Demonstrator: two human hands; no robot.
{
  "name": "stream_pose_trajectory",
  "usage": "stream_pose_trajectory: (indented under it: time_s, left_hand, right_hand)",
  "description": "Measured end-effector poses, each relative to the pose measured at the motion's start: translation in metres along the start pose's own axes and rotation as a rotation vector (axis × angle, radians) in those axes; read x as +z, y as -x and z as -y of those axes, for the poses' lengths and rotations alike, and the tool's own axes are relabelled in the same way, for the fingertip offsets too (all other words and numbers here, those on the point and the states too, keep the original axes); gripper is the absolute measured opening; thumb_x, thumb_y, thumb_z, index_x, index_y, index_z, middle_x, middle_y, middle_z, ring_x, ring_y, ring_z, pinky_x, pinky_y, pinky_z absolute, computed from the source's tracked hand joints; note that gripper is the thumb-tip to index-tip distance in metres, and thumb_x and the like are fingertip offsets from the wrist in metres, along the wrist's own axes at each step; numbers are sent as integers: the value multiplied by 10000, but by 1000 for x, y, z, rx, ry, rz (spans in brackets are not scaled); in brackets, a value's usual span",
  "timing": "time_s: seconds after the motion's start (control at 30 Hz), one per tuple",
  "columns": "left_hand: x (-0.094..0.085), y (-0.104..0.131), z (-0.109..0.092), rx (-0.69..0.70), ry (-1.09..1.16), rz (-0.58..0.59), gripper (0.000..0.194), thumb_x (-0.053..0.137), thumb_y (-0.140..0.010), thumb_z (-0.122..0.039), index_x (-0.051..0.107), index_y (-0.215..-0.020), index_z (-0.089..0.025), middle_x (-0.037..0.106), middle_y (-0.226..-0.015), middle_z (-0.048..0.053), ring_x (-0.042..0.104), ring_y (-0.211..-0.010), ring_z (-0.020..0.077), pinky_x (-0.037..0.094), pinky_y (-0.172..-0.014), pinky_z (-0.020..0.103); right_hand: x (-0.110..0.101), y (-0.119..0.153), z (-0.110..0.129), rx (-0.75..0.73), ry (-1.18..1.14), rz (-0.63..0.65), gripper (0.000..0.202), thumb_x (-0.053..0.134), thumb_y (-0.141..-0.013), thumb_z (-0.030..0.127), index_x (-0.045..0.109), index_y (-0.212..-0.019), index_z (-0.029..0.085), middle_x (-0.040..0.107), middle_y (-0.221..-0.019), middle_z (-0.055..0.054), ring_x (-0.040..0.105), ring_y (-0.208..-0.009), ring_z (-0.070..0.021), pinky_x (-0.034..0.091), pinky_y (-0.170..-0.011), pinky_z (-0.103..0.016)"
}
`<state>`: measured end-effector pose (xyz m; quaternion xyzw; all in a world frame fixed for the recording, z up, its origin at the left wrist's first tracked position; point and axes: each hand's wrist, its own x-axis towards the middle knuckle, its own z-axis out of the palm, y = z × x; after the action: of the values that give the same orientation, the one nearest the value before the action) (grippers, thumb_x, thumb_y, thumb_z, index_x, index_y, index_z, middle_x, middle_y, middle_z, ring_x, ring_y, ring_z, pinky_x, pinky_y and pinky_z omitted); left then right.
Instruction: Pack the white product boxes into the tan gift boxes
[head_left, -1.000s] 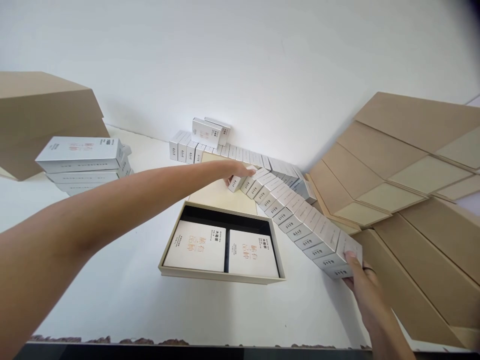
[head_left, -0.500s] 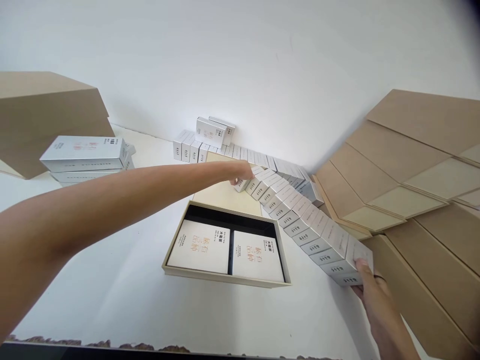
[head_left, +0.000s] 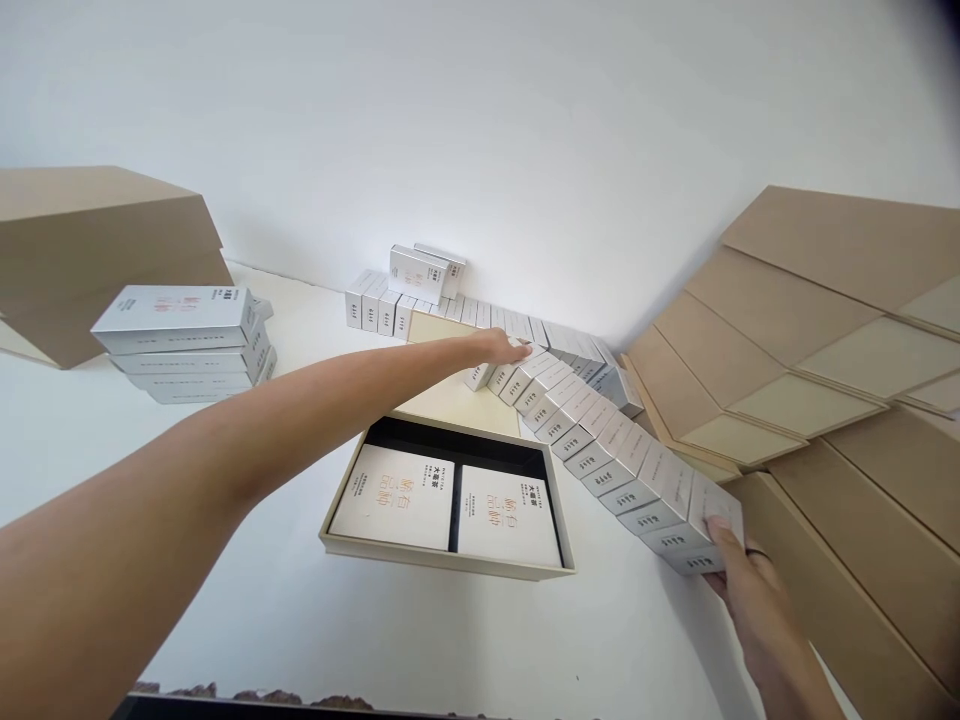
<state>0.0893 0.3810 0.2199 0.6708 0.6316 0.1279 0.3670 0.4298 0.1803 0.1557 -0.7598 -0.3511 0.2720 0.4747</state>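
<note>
A long slanting row of small silver-white boxes runs from the centre toward the lower right. At its near end my right hand grips the last box, thumb on top and fingers at the side. My left hand reaches to the far end of the row, resting on the top of the boxes there; its fingers are partly hidden. Below the left forearm lies an open cream gift box with a black inside, holding two white printed boxes side by side.
Behind stands another row of silver boxes with two boxes on top. A stack of silver boxes is at the left, near a large tan box. Tan boxes are piled at the right.
My left hand has shifted slightly right along the row's far end, and its forearm has swung right, uncovering more of the left stack. My right hand keeps its hold. The view has shifted slightly.
</note>
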Motion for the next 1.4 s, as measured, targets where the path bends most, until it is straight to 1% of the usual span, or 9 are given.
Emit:
stream_pose_trajectory:
  time_s: [0.1,0.23,0.5,0.63,0.77,0.93,1.03,1.2,1.4]
  left_hand:
    - [4,-4,3,9,19,-21,706,561,-827,-673,557,-1295,-145,599,-1348,179,608,-1145,305,547,-857,348]
    - [8,-5,10,-1,43,-46,653,566,-803,-688,630,-1186,-163,662,-1238,152,648,-1041,281,564,-780,328]
    - [6,8,18,6,31,-88,654,557,-803,-720,652,-1111,-151,686,-1166,144,661,-984,275,577,-747,344]
    - [3,15,17,4,16,-93,617,560,-816,-702,665,-1056,-143,702,-1120,148,670,-972,281,574,-750,352]
    - [5,21,11,29,15,-83,603,546,-836,-689,674,-1027,-131,706,-1110,144,670,-970,273,574,-764,349]
    - [15,24,-4,90,15,-40,638,532,-844,-700,650,-1134,-144,694,-1172,133,662,-1024,277,569,-796,337]
    - [23,23,-19,132,0,-9,657,576,-830,-685,624,-1195,-141,678,-1213,140,646,-1075,294,561,-827,342]
    - [32,16,-43,190,-33,47,677,604,-832,-650,606,-1226,-98,643,-1271,177,615,-1134,325,548,-878,379]
    - [35,-2,-52,246,-37,140,661,605,-830,-644,589,-1273,-154,608,-1348,150,599,-1164,306,556,-887,382]
  right_hand:
    - [3,1,1,39,-17,-26,648,665,-790,541,566,-1302,158,610,-1292,-128,568,-1217,-312,457,-1068,-431]
    - [8,4,5,73,-50,-72,669,677,-771,511,555,-1301,121,589,-1321,-151,540,-1252,-322,419,-1098,-465]
    - [16,9,14,89,-108,-89,657,690,-751,438,563,-1297,95,574,-1352,-173,472,-1328,-342,385,-1124,-474]
    - [15,11,18,95,-92,-91,675,721,-723,464,576,-1287,121,597,-1327,-160,502,-1301,-335,376,-1131,-461]
    - [4,16,20,71,-61,-120,712,746,-692,497,588,-1282,130,608,-1311,-165,540,-1260,-336,389,-1122,-423]
    - [-20,28,18,119,-11,-192,753,764,-645,525,602,-1274,144,627,-1284,-176,552,-1245,-366,401,-1118,-454]
    - [-36,32,7,136,21,-237,713,776,-622,579,634,-1200,185,615,-1305,-181,562,-1232,-385,420,-1105,-463]
    - [-57,30,-16,198,8,-271,705,817,-574,634,657,-1107,201,507,-1419,-217,479,-1297,-436,445,-1078,-492]
    - [-68,25,-37,216,51,-331,689,771,-597,661,642,-1148,268,486,-1453,-169,466,-1311,-425,431,-1083,-519]
